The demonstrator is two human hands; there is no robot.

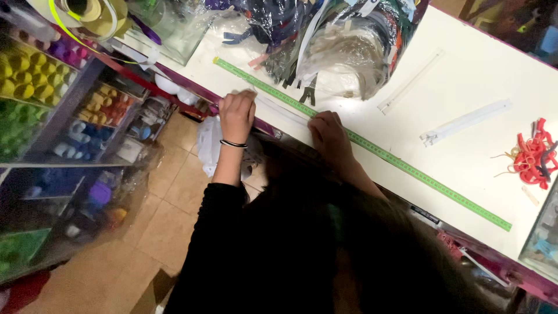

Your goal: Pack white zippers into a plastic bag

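A white worktop (465, 75) runs slantwise across the view, with shelves of coloured thread spools (35, 75) standing along its far end on the left. At the top, a large clear plastic bag (331, 40) stuffed with zippers of many colours lies on the worktop. A long green measuring tape (407, 166) stretches flat along the near edge of the worktop, from below the bag toward the right corner. A white zipper (279, 109) lies alongside the tape, just on its near side, stretched between the two hands. The left hand (237, 113), with a dark band at the wrist, presses down on one end of this zipper with its grip curled together over it; the right hand (330, 135) lies flat on the other end, fingers down on the zipper and touching the tape. Well apart to the right, two more white zippers (465, 121) (410, 81) lie loose on the worktop. Near the right edge sits a small tangle of red zipper scraps (535, 154).
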